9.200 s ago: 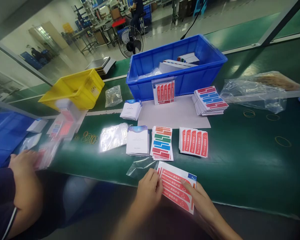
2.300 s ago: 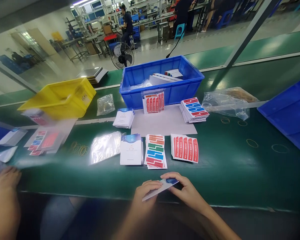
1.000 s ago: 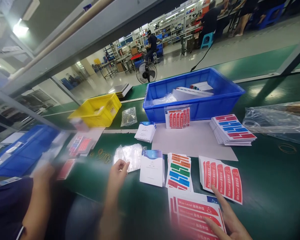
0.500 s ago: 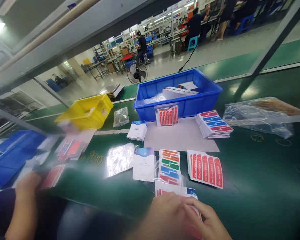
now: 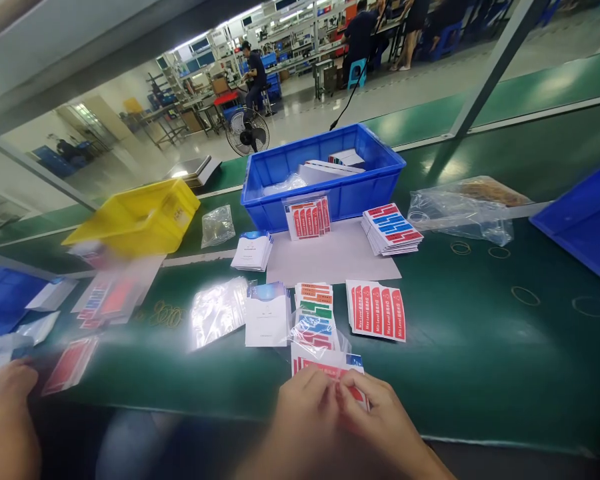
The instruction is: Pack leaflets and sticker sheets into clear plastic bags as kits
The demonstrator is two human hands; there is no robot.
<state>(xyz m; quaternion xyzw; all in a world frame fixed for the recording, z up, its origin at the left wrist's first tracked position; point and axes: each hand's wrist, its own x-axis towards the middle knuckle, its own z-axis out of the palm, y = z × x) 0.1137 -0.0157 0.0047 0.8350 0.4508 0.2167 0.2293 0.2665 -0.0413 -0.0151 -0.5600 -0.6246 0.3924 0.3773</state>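
Down at the belt's near edge, both hands, left [image 5: 305, 403] and right [image 5: 375, 407], pinch a red-and-white label set [image 5: 325, 363] half into its clear plastic bag [image 5: 343, 341]; looks unfinished, stacks remain.

Bench [image 5: 480, 347]: green mat surface, long, w/ a second green strip behind. Grey metal frame post [image 5: 485, 67] slants up at right. Floor [image 5: 430, 80]: pale grey, glossy, w/ reflections. Standing fan [image 5: 247, 137] on the floor. Background: rows of workstations w/ shelving [image 5: 190, 73], blue stool [image 5: 356, 70], seated people. Light: bright overhead strips.
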